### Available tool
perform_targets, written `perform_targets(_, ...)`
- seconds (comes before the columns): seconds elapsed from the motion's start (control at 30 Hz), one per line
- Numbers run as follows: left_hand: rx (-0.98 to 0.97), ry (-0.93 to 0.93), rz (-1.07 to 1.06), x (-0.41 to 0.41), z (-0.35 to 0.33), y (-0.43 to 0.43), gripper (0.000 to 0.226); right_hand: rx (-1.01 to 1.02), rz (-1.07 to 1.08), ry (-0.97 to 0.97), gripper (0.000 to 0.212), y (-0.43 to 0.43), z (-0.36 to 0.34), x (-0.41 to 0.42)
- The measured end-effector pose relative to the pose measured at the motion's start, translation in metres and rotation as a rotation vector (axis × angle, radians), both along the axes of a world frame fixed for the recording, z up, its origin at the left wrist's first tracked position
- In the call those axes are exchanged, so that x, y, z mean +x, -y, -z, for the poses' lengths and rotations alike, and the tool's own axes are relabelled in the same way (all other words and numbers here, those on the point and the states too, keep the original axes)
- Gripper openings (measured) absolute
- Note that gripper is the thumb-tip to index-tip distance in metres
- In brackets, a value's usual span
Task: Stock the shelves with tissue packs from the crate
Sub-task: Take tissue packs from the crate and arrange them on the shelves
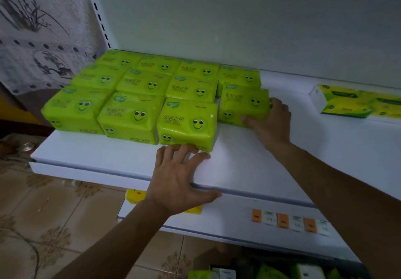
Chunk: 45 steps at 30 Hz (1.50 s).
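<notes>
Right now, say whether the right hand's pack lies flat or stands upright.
Flat: the pack lies face up on the shelf, right hand gripping its end.

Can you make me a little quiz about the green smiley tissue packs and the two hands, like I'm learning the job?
1. True or false: the right hand grips a green smiley pack.
2. The fingertips of the left hand touch: A) the front pack of the third column; B) a back-row pack; C) nothing.
3. Fill in: the rightmost green column holds ___ packs.
Key: 1 true; 2 A; 3 two.
</notes>
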<state>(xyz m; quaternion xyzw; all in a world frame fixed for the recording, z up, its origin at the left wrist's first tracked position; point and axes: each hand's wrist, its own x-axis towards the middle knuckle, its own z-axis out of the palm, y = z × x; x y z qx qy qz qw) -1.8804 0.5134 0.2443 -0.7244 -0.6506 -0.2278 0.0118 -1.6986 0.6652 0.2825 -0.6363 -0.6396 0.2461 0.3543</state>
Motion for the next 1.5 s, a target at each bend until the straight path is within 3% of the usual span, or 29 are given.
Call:
perform_targets(0.13, -0.004, -0.002, 0.006, -0.001, -0.002, 0.000, 0.075, -0.023, -0.025, -0.149, 0.073, 0.005, 0.004, -0.013)
perform_targets(0.37, 0.016, -0.032, -0.002, -0.003, -0.002, -0.003, 0.075, -0.133, -0.055, -0.271, 0.075, 0.016, 0.001, 0.004)
perform_targets(0.53, 0.096, 0.013, -0.036, 0.001, -0.009, 0.012, 0.065, -0.060, 0.035, -0.465, 0.051, 0.060, -0.005, 0.029)
perform_targets(0.67, 0.131, 0.073, 0.156, 0.039, -0.004, 0.054, 0.054, 0.003, 0.092, -0.500, 0.031, 0.123, 0.003, 0.074)
perform_targets(0.83, -0.058, 0.270, 0.354, 0.116, 0.028, 0.098, 0.043, -0.010, 0.231, -0.495, 0.029, 0.196, 0.030, 0.143)
perform_targets(1.03, -0.314, 0.326, 0.438, 0.188, 0.098, 0.136, 0.044, -0.213, 0.356, -0.484, 0.026, 0.253, 0.108, 0.212)
perform_targets(1.23, -0.508, 0.389, 0.388, 0.238, 0.198, 0.168, 0.047, -0.351, 0.460, -0.528, 0.030, 0.303, 0.228, 0.247)
perform_targets(1.37, -0.619, 0.618, 0.288, 0.275, 0.268, 0.180, 0.055, -0.503, 0.541, -0.554, 0.026, 0.333, 0.322, 0.263)
perform_targets(1.5, -0.735, 0.953, -0.054, 0.317, 0.338, 0.172, 0.026, -0.671, 0.407, -0.454, 0.027, 0.347, 0.392, 0.277)
